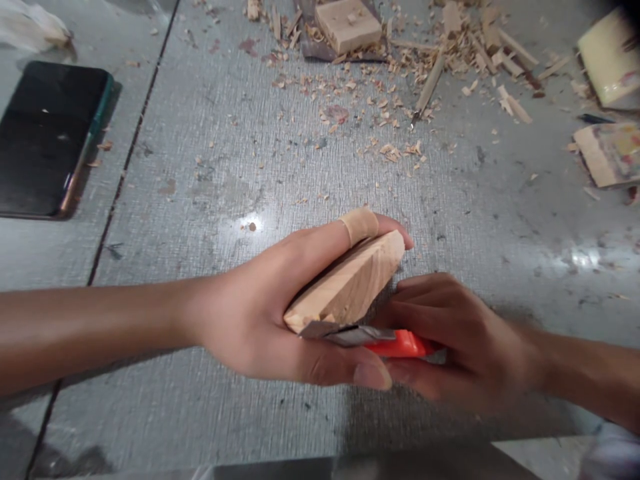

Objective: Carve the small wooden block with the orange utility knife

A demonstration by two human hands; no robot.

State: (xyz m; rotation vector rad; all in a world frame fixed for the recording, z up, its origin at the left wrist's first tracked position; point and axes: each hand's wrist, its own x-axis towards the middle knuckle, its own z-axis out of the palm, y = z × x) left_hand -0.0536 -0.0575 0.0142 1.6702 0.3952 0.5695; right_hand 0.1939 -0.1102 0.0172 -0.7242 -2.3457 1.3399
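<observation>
My left hand (270, 293) is closed round a faceted block of pale wood (350, 280), with a bandage (360, 225) on one finger lying along the block's far side. In my right hand (460, 340) is an orange utility knife (400, 344), its grip partly hidden by the fingers. The knife's metal blade (345, 333) lies against the near lower edge of the wood, close to the block's left end. My left thumb stretches along the near side of the blade, its tip close to my right hand.
A phone (47, 140) lies at the left, beyond a dark seam in the grey table (200, 413). Wood shavings, sticks and a thin tool (429, 90) are spread at the back, near a square wood piece (349, 25). A painted block (610, 153) sits at the right.
</observation>
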